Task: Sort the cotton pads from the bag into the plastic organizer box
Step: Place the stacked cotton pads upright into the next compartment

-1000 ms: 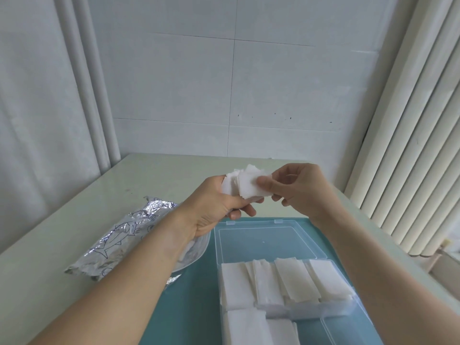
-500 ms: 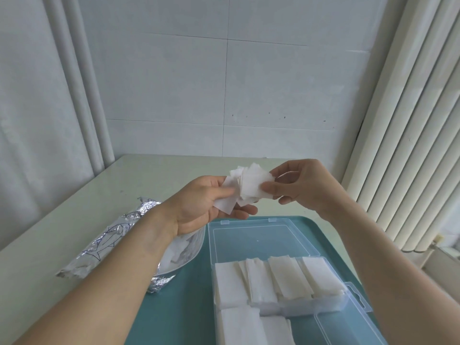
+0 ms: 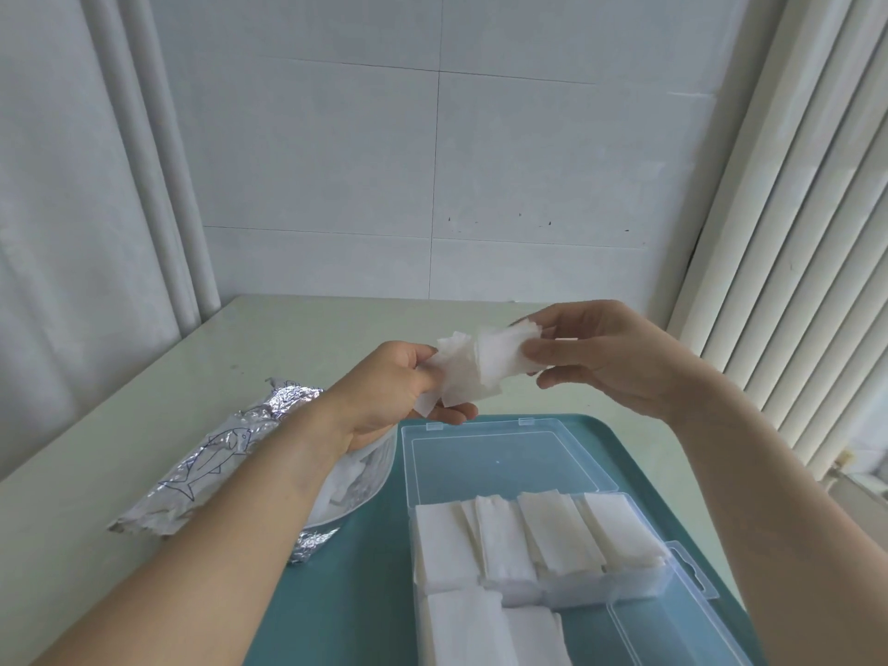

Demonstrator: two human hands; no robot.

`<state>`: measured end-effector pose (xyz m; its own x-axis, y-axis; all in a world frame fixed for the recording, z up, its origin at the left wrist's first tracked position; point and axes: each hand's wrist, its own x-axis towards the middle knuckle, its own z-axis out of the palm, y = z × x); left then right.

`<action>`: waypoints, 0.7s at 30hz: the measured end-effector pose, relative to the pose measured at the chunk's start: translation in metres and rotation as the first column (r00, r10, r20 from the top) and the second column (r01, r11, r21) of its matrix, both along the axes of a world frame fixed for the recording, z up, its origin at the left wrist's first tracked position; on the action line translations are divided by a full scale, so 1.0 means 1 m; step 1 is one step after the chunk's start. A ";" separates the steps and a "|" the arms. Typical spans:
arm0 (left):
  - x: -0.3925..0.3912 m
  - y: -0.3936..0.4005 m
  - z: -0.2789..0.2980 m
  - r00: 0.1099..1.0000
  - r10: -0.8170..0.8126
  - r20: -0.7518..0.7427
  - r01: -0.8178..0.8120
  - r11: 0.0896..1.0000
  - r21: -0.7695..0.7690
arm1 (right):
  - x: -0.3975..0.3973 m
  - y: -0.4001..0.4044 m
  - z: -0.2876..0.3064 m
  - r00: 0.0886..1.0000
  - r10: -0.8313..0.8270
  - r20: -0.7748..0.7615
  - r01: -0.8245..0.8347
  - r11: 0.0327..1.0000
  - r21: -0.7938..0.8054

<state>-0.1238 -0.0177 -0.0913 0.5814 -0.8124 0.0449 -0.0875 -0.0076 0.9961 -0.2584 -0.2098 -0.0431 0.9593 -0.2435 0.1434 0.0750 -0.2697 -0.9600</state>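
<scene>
At far left a crinkled silver bag (image 3: 211,466) lies on the pale table (image 3: 144,401), its mouth under the left forearm. The left hand (image 3: 384,391) pinches the lower left corner of a fanned bunch of cotton pads (image 3: 473,372), fingers curled beneath. The right hand (image 3: 600,358) grips the bunch's upper right end between thumb and curled fingers. Below, on a teal tray (image 3: 355,593), the open plastic organizer box (image 3: 672,584) holds stacked pads.

We find no words, numbers or brand names that can be read. The only mark we see is a blue outline drawing of a fish printed on the silver foil bag (image 3: 211,466) lying on the desk (image 3: 120,425).
</scene>
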 end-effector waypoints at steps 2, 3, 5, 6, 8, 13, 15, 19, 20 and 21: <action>-0.002 -0.001 0.000 0.998 -0.052 0.034 0.050 0.998 0.037 | 0.005 0.002 -0.006 0.996 -0.090 -0.012 0.086 0.977 -0.196; -0.004 -0.002 0.000 0.996 -0.074 0.043 0.072 0.997 0.041 | 0.008 0.002 -0.009 0.988 -0.155 -0.013 0.144 0.947 -0.286; -0.006 -0.003 0.000 0.994 -0.099 0.040 0.098 0.995 0.024 | 0.012 0.003 -0.014 0.976 -0.210 -0.048 0.177 0.909 -0.377; -0.007 -0.004 0.000 0.994 -0.101 0.038 0.101 0.995 0.012 | 0.013 0.003 -0.015 0.976 -0.207 -0.075 0.164 0.910 -0.380; -0.007 -0.005 0.001 0.995 -0.092 0.025 0.092 0.996 -0.001 | 0.015 0.004 -0.019 0.975 -0.201 -0.092 0.160 0.927 -0.338; -0.006 -0.004 0.001 0.997 -0.046 -0.066 0.046 0.999 -0.005 | 0.016 0.006 -0.021 0.971 -0.221 -0.094 0.186 0.938 -0.292; -0.006 -0.004 0.001 0.996 -0.051 -0.076 0.050 0.999 -0.013 | 0.015 0.005 -0.020 0.974 -0.204 -0.096 0.172 0.948 -0.269; -0.005 -0.002 0.003 0.986 -0.084 -0.146 0.075 0.995 -0.065 | 0.015 0.003 -0.020 0.977 -0.193 -0.093 0.170 0.963 -0.207; -0.004 0.000 0.003 0.986 -0.097 -0.137 0.090 0.994 -0.057 | 0.015 0.003 -0.020 0.982 -0.161 -0.097 0.144 0.977 -0.156; -0.002 0.001 0.003 0.988 -0.101 -0.114 0.097 0.995 -0.036 | 0.015 0.004 -0.020 0.988 -0.122 -0.099 0.114 0.989 -0.090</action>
